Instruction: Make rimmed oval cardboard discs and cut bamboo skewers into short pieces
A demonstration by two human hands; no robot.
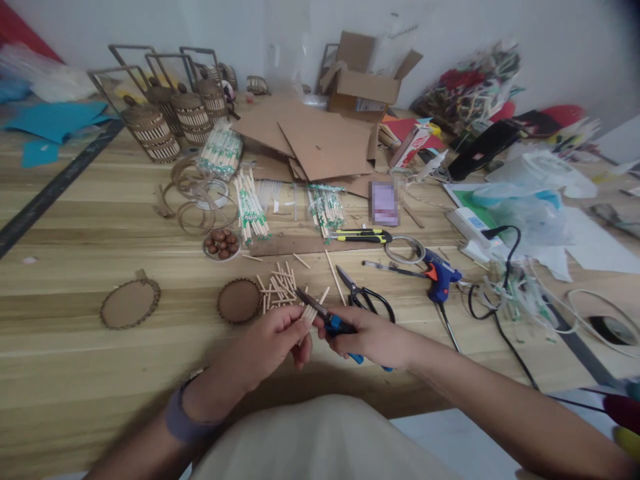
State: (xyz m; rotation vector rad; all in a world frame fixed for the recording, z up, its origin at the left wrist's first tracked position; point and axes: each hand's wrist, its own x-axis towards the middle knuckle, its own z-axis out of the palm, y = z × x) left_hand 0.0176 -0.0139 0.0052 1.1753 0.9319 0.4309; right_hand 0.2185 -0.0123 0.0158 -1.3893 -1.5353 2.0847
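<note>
Pinched in my left hand (280, 337) are several thin wooden sticks (311, 313), apparently chopstick pieces. My right hand (373, 339) is closed around blue-handled shears (340, 325), whose dark blades lie across the sticks close to my left fingers. Whether the blades press into the wood, I cannot tell. Beyond my hands lies a loose pile of short cut sticks (280, 283). Beside it on the left is a round brown cardboard disc (239, 301) with a beaded-looking rim. Black-handled scissors (370, 297) rest just past my right hand.
A blue glue gun (441, 277) with a trailing cable sits at right, near yellow-black utility knives (363, 235). A bowl of brown balls (221, 245), packs of chopsticks (250, 207), cardboard sheets (325, 143) and lidded stick-covered pots (150, 130) stand farther back. Another rimmed disc (130, 304) lies left.
</note>
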